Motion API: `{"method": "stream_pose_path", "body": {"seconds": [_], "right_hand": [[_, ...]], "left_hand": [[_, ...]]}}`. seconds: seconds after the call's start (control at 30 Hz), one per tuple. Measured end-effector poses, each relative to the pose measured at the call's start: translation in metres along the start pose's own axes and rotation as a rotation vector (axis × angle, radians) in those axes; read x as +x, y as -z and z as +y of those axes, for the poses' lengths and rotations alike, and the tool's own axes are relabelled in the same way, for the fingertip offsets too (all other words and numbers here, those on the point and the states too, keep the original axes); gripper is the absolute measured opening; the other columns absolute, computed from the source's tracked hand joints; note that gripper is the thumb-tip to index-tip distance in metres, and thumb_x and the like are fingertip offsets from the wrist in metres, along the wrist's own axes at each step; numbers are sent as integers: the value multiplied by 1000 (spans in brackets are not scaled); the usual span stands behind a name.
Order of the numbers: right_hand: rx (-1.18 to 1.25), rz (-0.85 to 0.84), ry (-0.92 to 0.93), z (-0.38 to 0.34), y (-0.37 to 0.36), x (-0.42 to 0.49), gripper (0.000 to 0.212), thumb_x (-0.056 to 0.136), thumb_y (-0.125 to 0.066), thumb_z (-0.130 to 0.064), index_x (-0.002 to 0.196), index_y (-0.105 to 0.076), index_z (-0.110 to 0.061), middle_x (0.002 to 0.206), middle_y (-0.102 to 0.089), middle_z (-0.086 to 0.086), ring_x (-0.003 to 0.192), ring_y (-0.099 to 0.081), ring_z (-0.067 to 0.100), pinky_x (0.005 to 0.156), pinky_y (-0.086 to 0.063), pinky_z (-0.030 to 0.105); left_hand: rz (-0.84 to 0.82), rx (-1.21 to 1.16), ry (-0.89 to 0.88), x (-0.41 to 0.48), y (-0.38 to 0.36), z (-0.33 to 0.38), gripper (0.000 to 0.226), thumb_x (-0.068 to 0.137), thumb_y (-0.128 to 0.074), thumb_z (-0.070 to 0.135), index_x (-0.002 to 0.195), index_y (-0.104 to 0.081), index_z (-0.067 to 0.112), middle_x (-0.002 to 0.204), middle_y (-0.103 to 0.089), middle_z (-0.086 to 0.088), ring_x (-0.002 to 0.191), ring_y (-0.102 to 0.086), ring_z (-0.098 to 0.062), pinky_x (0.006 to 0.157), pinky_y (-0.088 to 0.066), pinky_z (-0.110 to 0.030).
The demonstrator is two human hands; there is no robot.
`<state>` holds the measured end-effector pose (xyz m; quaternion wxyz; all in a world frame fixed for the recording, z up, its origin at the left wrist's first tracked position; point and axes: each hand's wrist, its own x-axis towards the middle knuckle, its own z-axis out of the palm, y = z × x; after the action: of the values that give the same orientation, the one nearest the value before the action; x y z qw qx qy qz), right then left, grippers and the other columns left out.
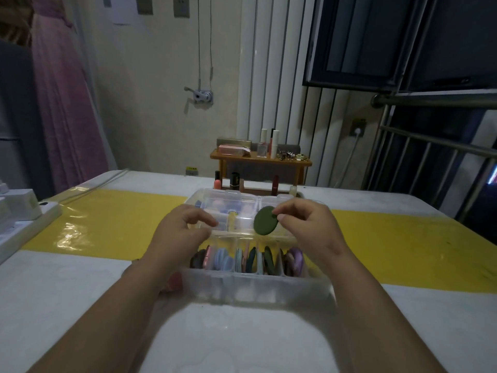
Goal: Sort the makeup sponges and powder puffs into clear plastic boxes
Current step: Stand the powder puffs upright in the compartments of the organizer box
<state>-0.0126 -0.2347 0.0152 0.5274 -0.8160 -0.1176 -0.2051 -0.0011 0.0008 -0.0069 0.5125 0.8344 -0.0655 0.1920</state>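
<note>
While the right hand point(306, 224) pinched a dark green oval powder puff point(265, 221) between thumb and forefinger, the puff hung tilted just above the right part of the far clear plastic box point(215, 197). The left hand point(180, 230) was at the near left edge of that box with its fingers curled towards the thumb; whether it gripped anything could not be told. Nearer to the person stood a second clear box point(255, 288), with many coloured puffs point(242, 258) standing on edge in its compartments. Both boxes were on a white table point(242, 340) crossed by a yellow mat point(113, 219). Behind them a small wooden shelf point(261, 158) carried cosmetic bottles, and a white power strip point(24, 219) lay at the left.
</note>
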Motion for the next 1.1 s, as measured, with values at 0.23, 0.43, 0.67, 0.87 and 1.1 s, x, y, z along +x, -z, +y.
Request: {"method": "stream_pose_path", "body": {"seconds": [0.23, 0.43, 0.67, 0.87, 1.1], "right_hand": [[-129, 198, -20, 5, 13, 3, 19, 79, -60, -9, 64, -58, -21, 57, -53, -10, 56, -47, 3, 47, -37, 17], [-252, 254, -72, 5, 15, 2, 24, 82, -58, -11, 59, -55, -17, 59, -54, 0, 56, -47, 12, 46, -35, 25], [-361, 237, -91, 3, 18, 0, 24, 79, -58, -13, 56, -51, -16, 56, -51, 2, 54, -45, 17, 49, -34, 29], [-591, 21, -154, 4, 19, 1, 14, 72, -60, -22, 58, -58, -18, 60, -58, -2, 62, -56, 19, 51, -36, 27], [-744, -214, -237, 9, 19, 3, 8, 67, -58, -31, 65, -59, -23, 67, -62, -5, 66, -58, 16, 53, -37, 27]], "left_hand": [[78, -1, 227, 8, 2, -13, 30, 75, -64, 1, 61, -70, 28, 65, -64, 10, 38, -50, -3, 48, -34, -23], [58, 17, 278, 8, 1, -16, 32, 77, -62, 0, 65, -73, 27, 70, -69, 0, 65, -62, -18, 56, -42, -26], [101, 17, 263, 7, -1, -16, 29, 78, -63, 1, 66, -74, 26, 72, -68, 0, 67, -62, -17, 56, -43, -25], [98, -38, 309, 10, 4, -21, 31, 76, -62, -1, 63, -74, 24, 66, -67, 2, 63, -60, -16, 58, -45, -28], [181, -95, 298, 15, 10, -24, 23, 73, -60, 6, 72, -72, 26, 76, -68, 1, 72, -59, -19, 62, -45, -32]]}}
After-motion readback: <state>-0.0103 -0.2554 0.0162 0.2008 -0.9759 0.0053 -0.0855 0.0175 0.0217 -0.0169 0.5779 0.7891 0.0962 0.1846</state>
